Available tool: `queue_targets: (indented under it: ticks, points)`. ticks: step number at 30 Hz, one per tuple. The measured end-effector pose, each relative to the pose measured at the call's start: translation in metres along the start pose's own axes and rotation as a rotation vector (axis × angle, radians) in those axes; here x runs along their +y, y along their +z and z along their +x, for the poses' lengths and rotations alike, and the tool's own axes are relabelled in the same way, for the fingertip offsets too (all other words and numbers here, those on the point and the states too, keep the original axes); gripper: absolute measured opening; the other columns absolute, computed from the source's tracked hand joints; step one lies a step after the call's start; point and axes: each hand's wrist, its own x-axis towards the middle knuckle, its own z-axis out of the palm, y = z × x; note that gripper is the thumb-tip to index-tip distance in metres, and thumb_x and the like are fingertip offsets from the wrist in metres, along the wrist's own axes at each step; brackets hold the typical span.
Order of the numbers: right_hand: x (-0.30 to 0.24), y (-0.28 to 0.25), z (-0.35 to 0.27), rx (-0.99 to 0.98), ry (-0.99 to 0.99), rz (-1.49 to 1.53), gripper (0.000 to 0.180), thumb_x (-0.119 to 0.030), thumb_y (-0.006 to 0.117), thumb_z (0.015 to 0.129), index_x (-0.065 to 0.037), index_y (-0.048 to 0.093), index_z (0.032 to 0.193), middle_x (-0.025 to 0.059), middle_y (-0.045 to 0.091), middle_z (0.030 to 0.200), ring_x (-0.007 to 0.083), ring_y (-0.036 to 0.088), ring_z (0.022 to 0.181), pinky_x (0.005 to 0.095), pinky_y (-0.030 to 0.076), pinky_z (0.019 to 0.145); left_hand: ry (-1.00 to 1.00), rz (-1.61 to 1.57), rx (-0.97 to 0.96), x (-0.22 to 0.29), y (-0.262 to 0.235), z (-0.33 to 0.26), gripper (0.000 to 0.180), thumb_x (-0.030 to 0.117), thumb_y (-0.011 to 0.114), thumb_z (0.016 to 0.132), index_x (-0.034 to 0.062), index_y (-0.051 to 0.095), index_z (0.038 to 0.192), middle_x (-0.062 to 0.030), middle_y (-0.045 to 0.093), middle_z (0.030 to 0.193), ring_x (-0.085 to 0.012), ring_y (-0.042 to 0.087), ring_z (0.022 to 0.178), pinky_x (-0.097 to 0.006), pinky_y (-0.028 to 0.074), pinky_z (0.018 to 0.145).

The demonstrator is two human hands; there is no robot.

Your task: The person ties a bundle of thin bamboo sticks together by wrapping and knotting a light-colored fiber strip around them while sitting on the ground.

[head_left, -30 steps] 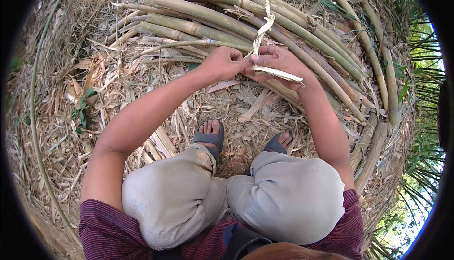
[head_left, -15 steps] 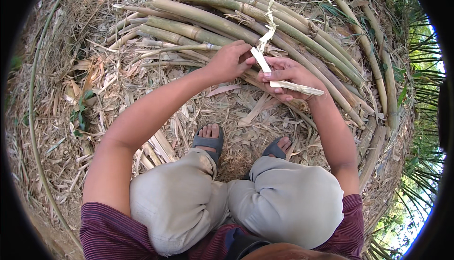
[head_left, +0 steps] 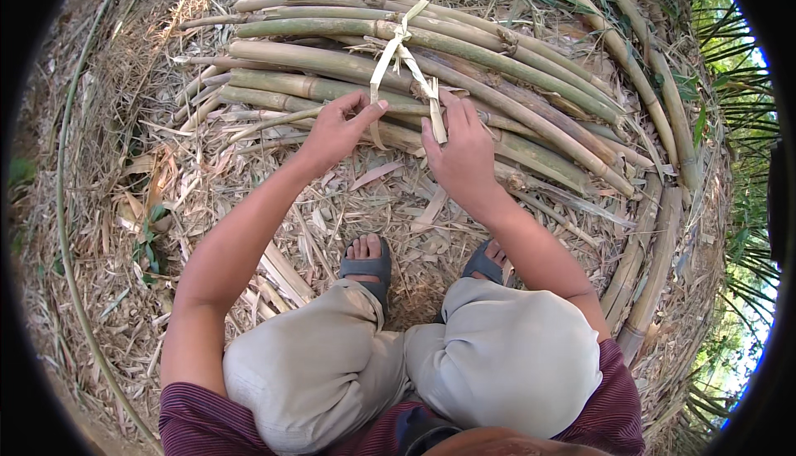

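A pale, flat bamboo strip (head_left: 385, 65) lies crossed and twisted on top of a pile of bamboo poles (head_left: 315, 59). One leg of it runs down to my left hand (head_left: 336, 131), where the thumb and index finger pinch its end. The other leg, folded over and doubled near its tip, is gripped by my right hand (head_left: 464, 153). Its short end sticks out beside the right thumb. Both hands are at the near side of the pile, a small gap apart, and my right fingers reach over the poles.
Dry leaves and shavings (head_left: 249, 182) litter the ground. My sandalled feet (head_left: 365, 265) are below the hands. More poles (head_left: 638, 66) curve along the right, by green foliage (head_left: 730, 124). At the left lies a long thin stem (head_left: 66, 199).
Both hands have moved left and apart. The strip, earlier bent across my right palm, now spreads into two legs over the poles, one end in each hand. My right hand has turned palm down.
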Motion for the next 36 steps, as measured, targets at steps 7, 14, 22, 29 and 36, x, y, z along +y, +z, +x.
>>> queue_targets:
  ticks: [7, 14, 22, 29, 36]
  points:
    - [0.010, -0.058, 0.066, 0.291, -0.380, -0.482, 0.021, -0.005, 0.067, 0.078, -0.011, 0.071, 0.098, 0.0055, 0.064, 0.102, 0.0240, 0.055, 0.112, 0.0413, 0.043, 0.092, -0.028, 0.229, 0.075, 0.000, -0.002, -0.002, 0.045, 0.040, 0.064, 0.094, -0.0008, 0.054, 0.078, -0.0052, 0.047, 0.061, -0.0154, 0.042, 0.061, -0.033, 0.039, 0.059]
    - [-0.055, -0.104, 0.144, 0.013, -1.162, -0.766, 0.012, -0.008, 0.067, 0.076, -0.007, 0.073, 0.087, 0.0041, 0.063, 0.117, 0.0236, 0.053, 0.121, 0.0398, 0.043, 0.105, 0.173, 0.488, 0.177, 0.035, -0.008, 0.023, 0.041, 0.038, 0.070, 0.085, -0.0021, 0.062, 0.091, -0.0133, 0.066, 0.073, -0.0301, 0.066, 0.073, -0.040, 0.051, 0.069]
    - [-0.065, -0.096, 0.159, -0.221, -1.461, -0.522, 0.014, -0.012, 0.068, 0.073, -0.006, 0.070, 0.085, 0.0091, 0.056, 0.125, 0.0269, 0.050, 0.125, 0.0379, 0.043, 0.109, 0.093, 0.131, -0.025, 0.084, 0.009, 0.074, 0.027, 0.018, 0.069, 0.088, -0.0040, 0.063, 0.101, -0.0151, 0.070, 0.084, -0.0226, 0.069, 0.063, -0.035, 0.056, 0.061]
    - [-0.019, -0.113, 0.116, 0.167, 0.033, 0.785, 0.039, -0.012, 0.055, 0.093, 0.000, 0.046, 0.129, 0.0211, 0.056, 0.122, 0.0269, 0.058, 0.115, 0.0375, 0.054, 0.092, 0.134, 0.044, -0.117, 0.070, -0.011, 0.062, 0.020, 0.007, 0.054, 0.098, -0.0031, 0.061, 0.114, -0.0066, 0.068, 0.089, -0.0123, 0.067, 0.064, -0.026, 0.055, 0.057]
    - [0.000, -0.062, 0.152, -0.793, 0.802, 0.847, 0.040, -0.028, 0.049, 0.102, 0.002, 0.048, 0.128, 0.0166, 0.065, 0.103, 0.0217, 0.071, 0.080, 0.0296, 0.061, 0.063, 0.376, 0.417, -0.050, 0.058, 0.005, 0.067, 0.016, 0.006, 0.052, 0.099, -0.0055, 0.060, 0.105, -0.0103, 0.069, 0.086, -0.0146, 0.068, 0.066, -0.029, 0.056, 0.061]
